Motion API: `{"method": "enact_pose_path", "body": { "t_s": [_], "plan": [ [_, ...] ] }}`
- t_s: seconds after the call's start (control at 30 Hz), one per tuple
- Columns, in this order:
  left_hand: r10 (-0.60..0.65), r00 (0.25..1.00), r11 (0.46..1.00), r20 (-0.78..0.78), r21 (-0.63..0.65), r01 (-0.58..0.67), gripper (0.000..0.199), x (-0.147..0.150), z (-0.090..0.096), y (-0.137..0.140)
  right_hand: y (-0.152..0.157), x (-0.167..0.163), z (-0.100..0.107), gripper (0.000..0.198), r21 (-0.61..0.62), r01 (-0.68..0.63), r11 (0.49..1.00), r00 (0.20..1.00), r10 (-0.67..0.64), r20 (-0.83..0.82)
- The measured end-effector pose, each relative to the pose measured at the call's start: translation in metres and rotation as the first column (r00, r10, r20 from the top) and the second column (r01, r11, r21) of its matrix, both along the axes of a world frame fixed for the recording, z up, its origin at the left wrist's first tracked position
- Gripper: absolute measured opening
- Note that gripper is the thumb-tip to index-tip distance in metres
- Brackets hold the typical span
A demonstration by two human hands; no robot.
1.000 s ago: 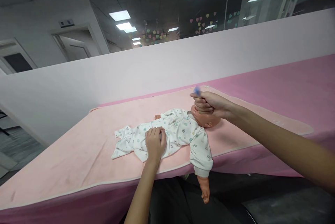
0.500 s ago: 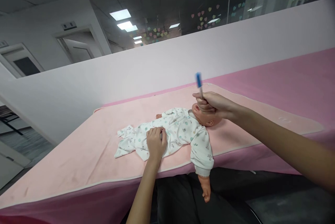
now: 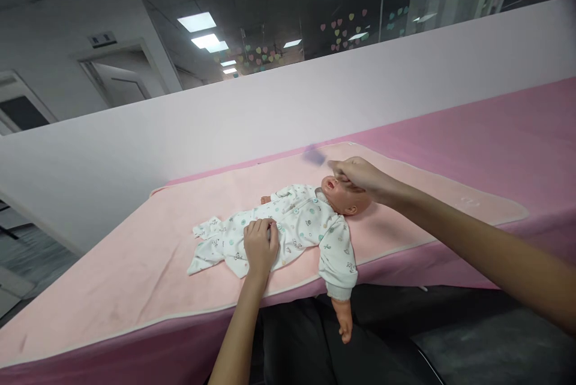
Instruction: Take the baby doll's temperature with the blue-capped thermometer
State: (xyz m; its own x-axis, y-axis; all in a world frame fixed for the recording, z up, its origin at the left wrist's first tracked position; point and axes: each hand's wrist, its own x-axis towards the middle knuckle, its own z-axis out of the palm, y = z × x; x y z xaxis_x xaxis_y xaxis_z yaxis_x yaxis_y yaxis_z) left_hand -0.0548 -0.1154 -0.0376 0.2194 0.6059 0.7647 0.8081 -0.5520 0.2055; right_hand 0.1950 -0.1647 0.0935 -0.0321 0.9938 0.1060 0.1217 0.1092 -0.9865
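Observation:
A baby doll [image 3: 302, 217] in a white printed sleepsuit lies on its back, head to the right, one arm hanging over the near edge. My left hand [image 3: 261, 245] rests on its belly, fingers lying on the cloth with the thumb apart. My right hand [image 3: 360, 177] is closed above the doll's head, hiding part of the face. From this fist a thin stick with a blue end [image 3: 314, 155] points left, badly blurred by motion; its exact kind does not show.
Under the doll lies a peach blanket [image 3: 148, 241] with a pale border, over a pink cover [image 3: 486, 127]. A white low wall [image 3: 270, 115] runs behind it, topped by dark glass with heart stickers. My dark-clothed legs [image 3: 297, 343] are below the near edge.
The stick's blue end has swung from upright down to the left and is blurred. My left hand stays on the doll's belly. The whole view has shifted slightly.

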Motion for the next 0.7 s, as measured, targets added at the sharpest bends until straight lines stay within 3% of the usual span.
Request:
{"method": "enact_pose_path", "body": {
  "t_s": [0.33, 0.57, 0.7],
  "plan": [
    [-0.014, 1.0, 1.0, 0.008, -0.003, 0.014, 0.018, 0.0, 0.0, 0.0, -0.007, -0.011, 0.007, 0.046, 0.072, -0.047, 0.996, 0.998, 0.049, -0.027],
    [-0.015, 1.0, 1.0, 0.01, -0.008, 0.016, 0.017, -0.001, -0.001, 0.0, -0.005, -0.013, 0.006, 0.047, 0.198, 0.052, 0.979, 0.994, -0.07, 0.083],
    [-0.019, 1.0, 1.0, 0.01, -0.005, 0.019, 0.017, -0.001, -0.001, 0.0, -0.002, -0.015, 0.005, 0.047, 0.191, 0.057, 0.98, 0.996, -0.071, 0.063]
  ]
}}
